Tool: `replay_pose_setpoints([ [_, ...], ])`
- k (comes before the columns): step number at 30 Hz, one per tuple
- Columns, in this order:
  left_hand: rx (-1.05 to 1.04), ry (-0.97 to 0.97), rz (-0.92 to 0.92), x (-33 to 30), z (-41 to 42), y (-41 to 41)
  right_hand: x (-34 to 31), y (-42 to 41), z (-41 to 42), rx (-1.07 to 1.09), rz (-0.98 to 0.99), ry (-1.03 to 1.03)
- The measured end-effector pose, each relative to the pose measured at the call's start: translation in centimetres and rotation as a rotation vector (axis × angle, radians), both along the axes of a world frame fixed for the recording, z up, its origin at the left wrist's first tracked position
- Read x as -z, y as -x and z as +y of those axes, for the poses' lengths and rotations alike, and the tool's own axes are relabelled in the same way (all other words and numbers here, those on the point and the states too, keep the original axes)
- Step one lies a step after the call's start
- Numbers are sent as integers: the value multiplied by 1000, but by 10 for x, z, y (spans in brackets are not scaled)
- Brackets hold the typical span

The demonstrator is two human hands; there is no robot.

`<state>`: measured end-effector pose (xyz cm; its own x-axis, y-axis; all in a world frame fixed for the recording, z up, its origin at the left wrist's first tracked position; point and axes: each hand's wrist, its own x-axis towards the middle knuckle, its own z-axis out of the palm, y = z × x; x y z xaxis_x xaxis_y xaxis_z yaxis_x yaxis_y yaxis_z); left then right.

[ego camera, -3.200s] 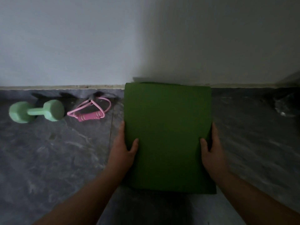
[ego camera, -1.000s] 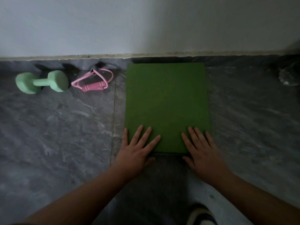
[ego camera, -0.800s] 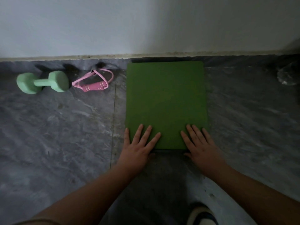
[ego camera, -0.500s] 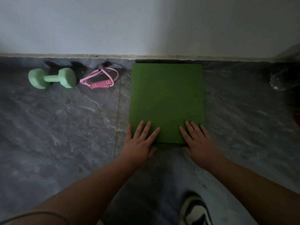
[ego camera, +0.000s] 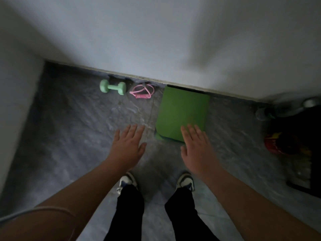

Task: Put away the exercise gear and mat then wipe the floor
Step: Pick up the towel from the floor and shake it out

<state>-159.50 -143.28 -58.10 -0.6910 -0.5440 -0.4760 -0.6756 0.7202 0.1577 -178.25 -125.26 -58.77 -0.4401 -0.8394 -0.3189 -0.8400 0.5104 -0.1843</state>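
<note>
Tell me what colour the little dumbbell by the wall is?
The dumbbell is pale mint green, seen best in the head view.

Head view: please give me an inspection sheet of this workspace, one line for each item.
Surface: grey marbled floor, dim light, no wiping seen yet.
Job's things: folded green mat flat on the floor, far edge at the wall; mint dumbbell and pink resistance band beside it along the wall.
Clutter: red item and a dark mat at the right; blurred, cannot identify.
Grippers: left hand and right hand open, fingers straight, holding nothing.
Cables: nothing seen.
Surroundings: white wall ahead; person's two shoes below.
</note>
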Motion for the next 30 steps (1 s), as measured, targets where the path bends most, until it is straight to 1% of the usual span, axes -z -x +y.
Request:
replay_pose_setpoints([
  [4,-133,81,11,-144,-1,-22,-136,-3,-25,-66,-12,93],
  [8,-284,156,88,-273,20,-57,-266,-20,-52,-212,-49,212],
  [11,-465,206,145,-354,39,-94,-357,-47,-65,-391,-79,300],
  [14,-631,249,204,-418,62,-140,-424,-87,-67,-540,-96,351],
  [18,-806,351,241,-469,105,-213,-472,-156,-66,-709,-136,379],
  [22,-1014,389,233,-485,171,-291,-491,-238,-50,-846,-212,388],
  [25,-1178,414,245,-491,234,-349,-499,-302,-25,-976,-246,396],
  [30,-1401,478,174,-504,370,-452,-506,-426,55,-1188,-295,420],
])
